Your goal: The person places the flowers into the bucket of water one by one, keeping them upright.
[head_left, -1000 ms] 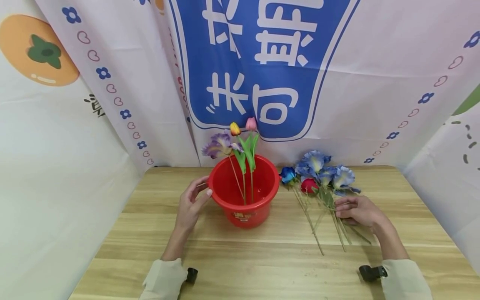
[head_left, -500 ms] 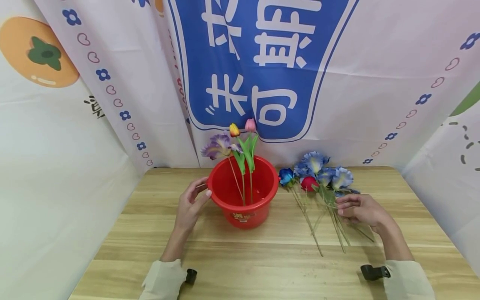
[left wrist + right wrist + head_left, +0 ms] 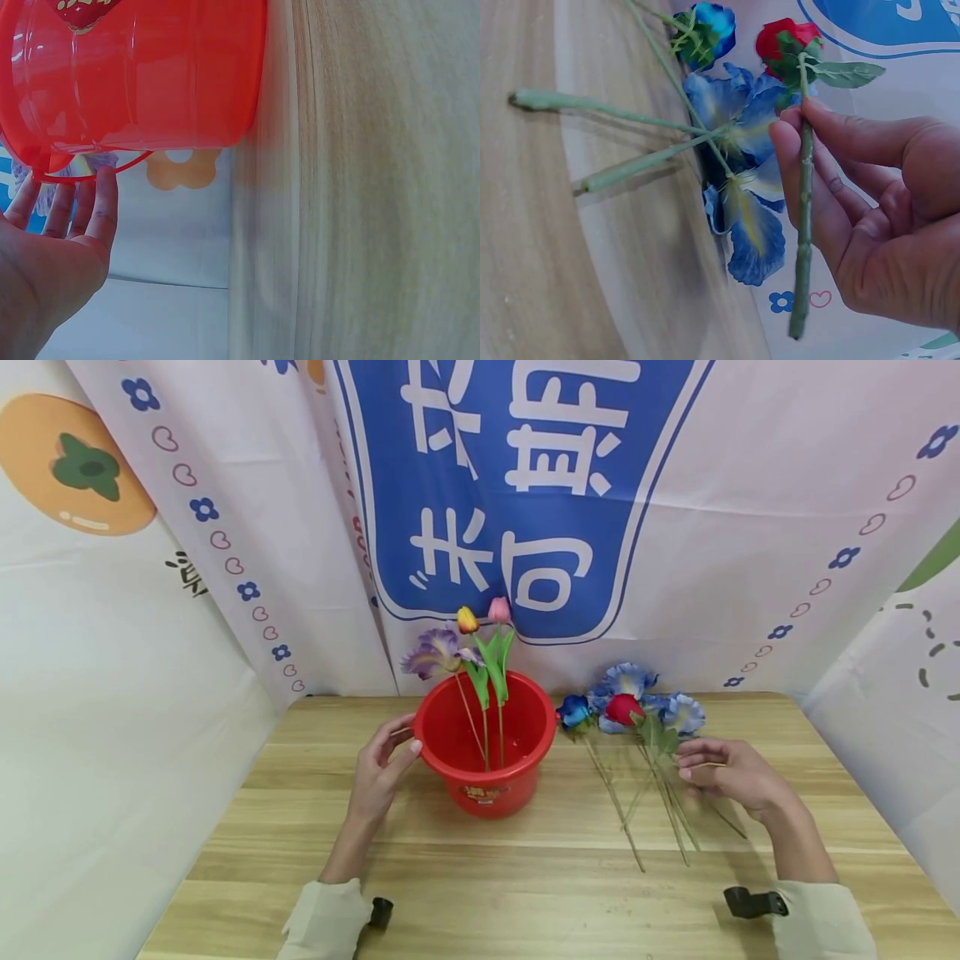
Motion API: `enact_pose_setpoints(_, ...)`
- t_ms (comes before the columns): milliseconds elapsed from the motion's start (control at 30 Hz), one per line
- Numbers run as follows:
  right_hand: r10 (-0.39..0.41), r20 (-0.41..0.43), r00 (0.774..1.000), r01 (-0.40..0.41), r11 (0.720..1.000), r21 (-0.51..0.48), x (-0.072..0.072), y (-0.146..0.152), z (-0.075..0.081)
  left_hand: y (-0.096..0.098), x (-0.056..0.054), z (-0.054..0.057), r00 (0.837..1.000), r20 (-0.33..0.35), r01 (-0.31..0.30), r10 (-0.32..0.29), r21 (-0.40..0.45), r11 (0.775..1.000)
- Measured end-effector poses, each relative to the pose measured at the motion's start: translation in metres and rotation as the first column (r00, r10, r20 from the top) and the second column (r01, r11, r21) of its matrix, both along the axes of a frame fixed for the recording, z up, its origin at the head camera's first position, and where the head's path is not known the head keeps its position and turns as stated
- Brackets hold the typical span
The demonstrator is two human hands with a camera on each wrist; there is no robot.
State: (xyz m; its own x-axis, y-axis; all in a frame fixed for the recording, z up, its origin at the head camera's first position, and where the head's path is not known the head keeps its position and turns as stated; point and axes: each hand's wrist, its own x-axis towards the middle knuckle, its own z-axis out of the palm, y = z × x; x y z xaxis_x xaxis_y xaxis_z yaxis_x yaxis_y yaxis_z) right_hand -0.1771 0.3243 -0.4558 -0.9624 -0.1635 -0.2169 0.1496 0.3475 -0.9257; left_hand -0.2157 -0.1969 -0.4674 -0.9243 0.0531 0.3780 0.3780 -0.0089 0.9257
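Observation:
In the head view, my left hand [image 3: 378,772] holds the left edge of a red bucket [image 3: 491,797], thumb on the rim. The left wrist view shows its fingers [image 3: 101,206] at the bucket's thin handle [image 3: 135,162]. A purple iris [image 3: 435,652], a yellow-red tulip [image 3: 467,620] and a pink tulip [image 3: 499,610] stand in the bucket. My right hand [image 3: 727,772] pinches the green stem [image 3: 804,217] of a red rose [image 3: 780,45] between thumb and forefinger. The rose's bloom overlaps the blue irises [image 3: 682,714] lying behind it.
A blue rose [image 3: 574,711] lies just right of the bucket, its stem pointing toward the front. Several thin stems lie on the wooden table [image 3: 540,893]. A printed cloth [image 3: 712,568] hangs close behind the table's back edge.
The red rose has come up off the pile and shifted so its bloom covers part of the irises. My right hand has moved slightly right and up; the left hand stays at the bucket.

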Motion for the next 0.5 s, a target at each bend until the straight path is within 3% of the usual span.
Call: enact_pose_setpoints(500,-0.034,-0.047,0.998,0.026,0.989,-0.146,0.0005,-0.0075,0.0102,0.0005,0.0011,0.0018,1.0,0.005,0.0,0.0,-0.016,1.0)
